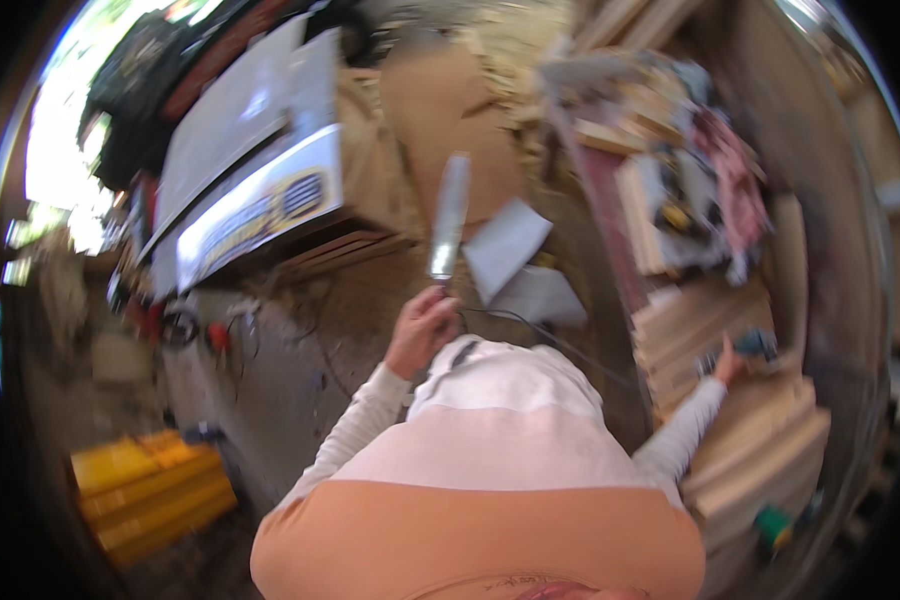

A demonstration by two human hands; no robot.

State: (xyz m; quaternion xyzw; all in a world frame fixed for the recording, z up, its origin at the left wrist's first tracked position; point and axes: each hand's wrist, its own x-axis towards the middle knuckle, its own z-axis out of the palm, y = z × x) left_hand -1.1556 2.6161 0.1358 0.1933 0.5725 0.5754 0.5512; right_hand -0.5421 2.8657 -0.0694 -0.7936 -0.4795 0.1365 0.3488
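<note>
Wooden boards (708, 318) under the right hand (732, 369), pale sheets (508, 246) on floor (220, 385)

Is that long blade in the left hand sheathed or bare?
Bare: the long blade shows shiny metal from near the left hand to its tip, with no cover over it.

The blade (452, 215) is gleaming in the light, looking like smooth metal. The boards (705, 325) are showing bare, matt wood, and the drill (758, 346) is looking like plastic, though it's blurring. I'm seeing the rag (727, 175) bunching in soft cloth folds, while the shirt (480, 540) is stretching as smooth, matt cloth. The printed panel (260, 215) is shining glossily; the cardboard (445, 110) is staying dull, the floor (280, 420) looking rough.
</note>
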